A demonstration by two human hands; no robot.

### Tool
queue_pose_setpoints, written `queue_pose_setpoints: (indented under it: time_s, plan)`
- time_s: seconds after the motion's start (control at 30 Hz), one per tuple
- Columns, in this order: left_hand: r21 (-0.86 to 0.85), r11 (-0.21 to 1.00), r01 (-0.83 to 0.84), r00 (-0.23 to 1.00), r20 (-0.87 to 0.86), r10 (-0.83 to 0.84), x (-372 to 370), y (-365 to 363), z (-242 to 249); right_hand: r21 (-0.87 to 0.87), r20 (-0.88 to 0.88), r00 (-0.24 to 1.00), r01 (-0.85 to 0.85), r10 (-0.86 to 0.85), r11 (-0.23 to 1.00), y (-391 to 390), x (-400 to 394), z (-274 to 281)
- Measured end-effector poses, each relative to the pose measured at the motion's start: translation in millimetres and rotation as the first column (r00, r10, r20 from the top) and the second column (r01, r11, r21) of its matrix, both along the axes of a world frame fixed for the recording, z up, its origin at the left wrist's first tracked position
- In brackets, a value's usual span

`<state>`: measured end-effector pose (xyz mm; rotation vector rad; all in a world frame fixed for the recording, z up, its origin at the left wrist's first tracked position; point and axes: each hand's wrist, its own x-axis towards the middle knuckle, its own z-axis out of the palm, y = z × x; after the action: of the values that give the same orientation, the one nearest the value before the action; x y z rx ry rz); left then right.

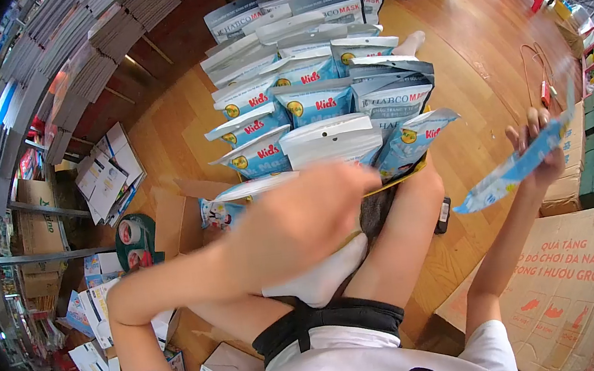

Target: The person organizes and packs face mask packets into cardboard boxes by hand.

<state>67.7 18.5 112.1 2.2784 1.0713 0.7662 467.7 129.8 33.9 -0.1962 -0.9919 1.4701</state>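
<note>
"Kids" mask packets (316, 101), "HABCO MASK" packs (394, 99)

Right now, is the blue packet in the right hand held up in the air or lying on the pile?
Held up. The right hand grips the blue packet above the floor, apart from the pile of mask packets.

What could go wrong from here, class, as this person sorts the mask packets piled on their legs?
1. The overlapping mask packets rest on the outstretched legs; a leg shift could slide them onto the wooden floor.
2. The left hand is blurred and close to the nearest packets, so it may knock them askew.
3. The right hand grips a blue packet only near one end, so it might slip out.
</note>
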Motion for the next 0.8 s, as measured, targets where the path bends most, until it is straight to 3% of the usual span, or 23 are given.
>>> queue_pose_setpoints:
  time_s: [0.1,0.2,0.23,0.27,0.33,0.4,0.5,0.53,0.6,0.63,0.7,0.8]
  plan:
    - [0.174,0.983,-0.060,0.997,-0.040,0.068,21.8,-17.8,-51.6,0.094,0.102,0.993,-0.077,0.067,0.993,-30.2,-38.6,5.2]
    - [-0.153,0.981,-0.120,0.992,-0.059,0.112,16.1,-7.0,-85.7,0.019,0.445,0.877,-0.211,0.181,0.977,-61.0,-79.6,4.8]
    - [-0.236,0.964,-0.123,0.989,-0.107,0.100,15.4,-4.1,-90.6,-0.104,0.614,0.761,-0.187,0.211,0.977,-72.8,-90.7,2.5]
    - [-0.318,0.939,-0.128,0.985,-0.154,0.082,14.8,-1.5,-94.2,-0.056,0.719,0.659,-0.261,0.221,0.964,-78.9,-108.8,2.2]
    - [-0.466,0.876,-0.122,0.974,-0.226,0.015,14.9,8.3,-93.4,0.085,0.861,0.501,-0.304,0.083,0.949,-91.5,-143.1,-5.0]
    - [-0.599,0.794,-0.102,0.961,-0.266,-0.076,13.6,20.7,-88.7,0.296,0.902,0.392,-0.256,-0.181,0.920,-102.1,-166.8,-21.2]
    - [-0.349,0.935,0.068,0.974,-0.177,-0.138,-1.8,21.6,-152.2,0.036,0.889,0.456,-0.142,0.033,0.989,-102.1,-164.9,-34.8]
    - [-0.364,0.925,0.108,0.955,-0.222,-0.199,-1.6,28.0,-159.3,-0.017,0.886,0.457,-0.132,0.076,0.991,-102.2,-166.2,-34.9]
    - [-0.374,0.922,0.096,0.982,-0.117,-0.149,0.2,30.3,-170.7,-0.119,0.872,0.464,-0.108,0.156,0.987,-99.7,-170.7,-34.3]
    - [-0.380,0.921,0.088,0.990,-0.065,-0.122,0.2,31.3,-176.1,-0.079,0.876,0.467,-0.108,0.120,0.991,-97.3,-170.3,-36.6]
    - [-0.442,0.895,0.066,0.984,-0.121,-0.132,4.7,41.7,-157.6,-0.001,0.876,0.479,-0.108,0.053,0.994,-94.3,-168.7,-44.7]
    - [-0.469,0.883,0.017,0.994,-0.090,-0.067,5.7,44.7,-153.6,-0.013,0.858,0.511,-0.067,0.045,0.998,-94.3,-172.3,-49.9]
